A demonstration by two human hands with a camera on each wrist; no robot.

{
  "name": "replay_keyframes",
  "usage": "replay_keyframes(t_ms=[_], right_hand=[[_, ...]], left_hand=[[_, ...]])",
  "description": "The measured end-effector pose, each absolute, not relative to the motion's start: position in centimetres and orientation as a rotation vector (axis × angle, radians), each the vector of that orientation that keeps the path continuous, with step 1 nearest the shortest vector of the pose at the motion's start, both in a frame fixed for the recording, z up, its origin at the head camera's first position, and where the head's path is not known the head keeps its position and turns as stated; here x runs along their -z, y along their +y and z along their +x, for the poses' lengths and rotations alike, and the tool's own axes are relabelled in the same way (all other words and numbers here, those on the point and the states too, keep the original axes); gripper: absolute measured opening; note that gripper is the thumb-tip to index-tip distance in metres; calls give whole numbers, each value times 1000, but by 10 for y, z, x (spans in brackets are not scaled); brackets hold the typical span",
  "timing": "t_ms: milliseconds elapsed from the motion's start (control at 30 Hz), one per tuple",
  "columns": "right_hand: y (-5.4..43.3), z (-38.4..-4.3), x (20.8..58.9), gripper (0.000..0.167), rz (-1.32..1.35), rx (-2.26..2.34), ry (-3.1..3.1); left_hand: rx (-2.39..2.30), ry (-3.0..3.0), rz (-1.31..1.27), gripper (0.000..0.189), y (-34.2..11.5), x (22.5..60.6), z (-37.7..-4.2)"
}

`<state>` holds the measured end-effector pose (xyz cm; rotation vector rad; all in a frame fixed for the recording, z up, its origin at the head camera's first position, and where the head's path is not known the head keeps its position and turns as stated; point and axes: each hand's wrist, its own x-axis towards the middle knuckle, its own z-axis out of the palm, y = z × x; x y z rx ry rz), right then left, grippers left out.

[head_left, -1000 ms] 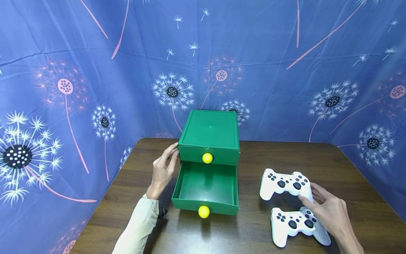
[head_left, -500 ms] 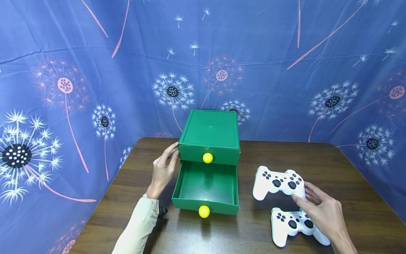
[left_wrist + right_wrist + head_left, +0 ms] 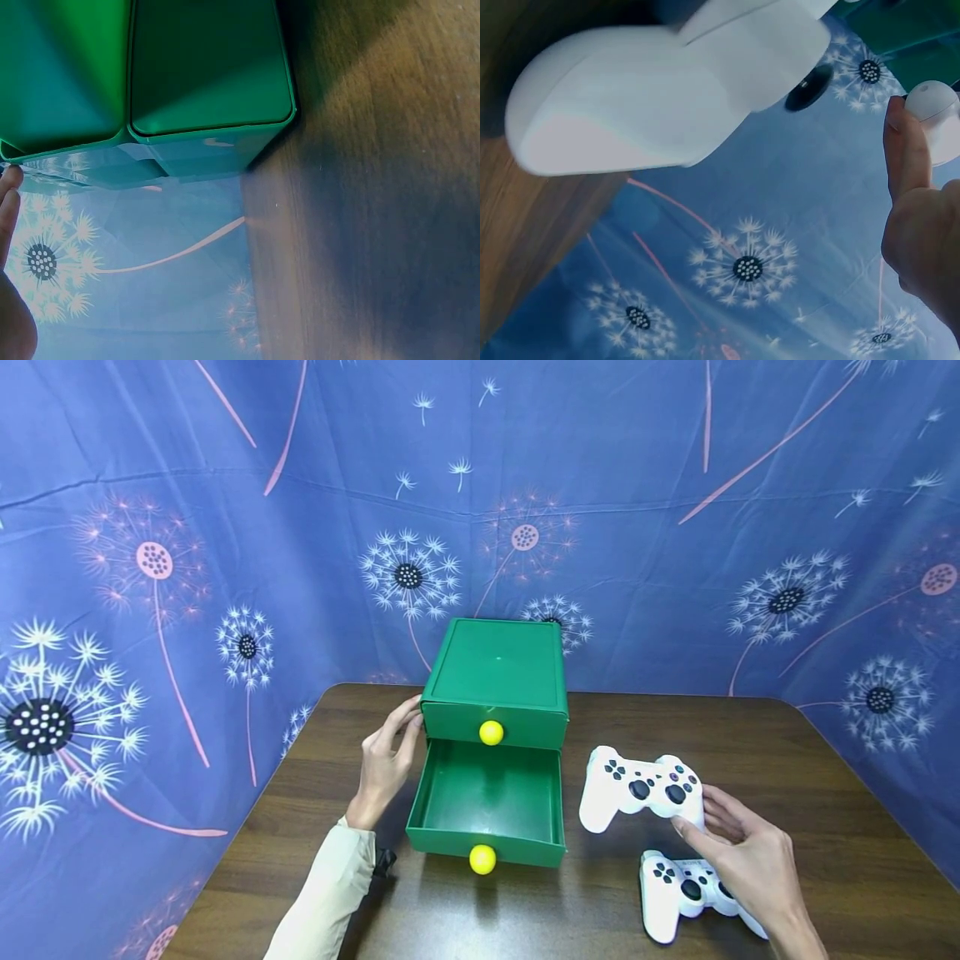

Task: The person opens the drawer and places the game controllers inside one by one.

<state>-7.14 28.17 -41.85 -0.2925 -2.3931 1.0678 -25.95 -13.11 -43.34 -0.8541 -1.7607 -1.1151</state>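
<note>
My right hand (image 3: 750, 864) grips the right handle of a white game controller (image 3: 598, 793), thumb on top, and holds it raised over the table. In the right wrist view, the fingers are at its rounded end. A second white game controller (image 3: 662, 914) lies on the table below, partly hidden by that hand. To the left stands a green two-drawer cabinet (image 3: 498, 664). Its lower drawer (image 3: 487, 793) is pulled out with nothing in it; the upper one is closed. My left hand (image 3: 384, 772) touches the cabinet's left side near the front with its fingertips.
Round yellow knobs (image 3: 491, 732) mark both drawer fronts. The brown wooden table (image 3: 300, 852) ends at a blue dandelion-print cloth (image 3: 637, 560) behind and at the sides. A small black item (image 3: 384, 862) shows at the left wrist.
The right hand has carried the held controller left toward the cabinet and slightly higher, covering more of the second controller's right side. The left hand and the cabinet stay put.
</note>
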Motion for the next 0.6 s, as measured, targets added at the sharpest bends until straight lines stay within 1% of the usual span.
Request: replay_keyframes(t_ms=[333,600], right_hand=[[260,-71,408,59,-192,-1130,-2332],[239,-72,402,57,-172,-1213,-2304]], left_hand=[[1121,-1767,-854,50,-132,434,-260],[1111,-1767,-850,48,-132,434,-260]])
